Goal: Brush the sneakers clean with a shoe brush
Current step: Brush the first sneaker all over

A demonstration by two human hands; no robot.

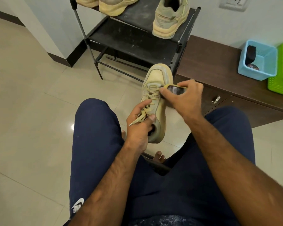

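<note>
Sneaker (158, 75) is mid-frame, held off the floor btw the knees, toe toward top of frame, laces up; beige, dusty, upper looks like suede/nubuck over a thick sole. Left hand (140, 128) grips it at the collar end, fingers over the lower laces, thumb by the opening; a loose lace end hangs across the knuckles. Right hand (186, 100) is wrapped round the shoe brush (174, 89); it's small w/ a yellow rim and dark body, and sits against the lace/eyelet zone just right of centre; bristles hidden by the fingers.

Handling, my read: shoe is light, one hand is enough; upper is soft and will prob. dent under pressure; sole + heel counter are the stiff parts, so a collar/heel hold is right, or a hand inside to back up the panel being brushed. Nap isn't slippery. Laces are floppy and may snag bristles; brush along them, not across. Brush is small and rigid; palm grip ok.

Not yet in hand: second sneaker (168, 18) on the shoe rack (134, 38), top centre-right; third sneaker (116, 5) at top edge. Blue basket (252, 72) w/ a dark brush-like item sits on the worktop (211, 59) at right, green basket (279, 85) just beside it.
</note>
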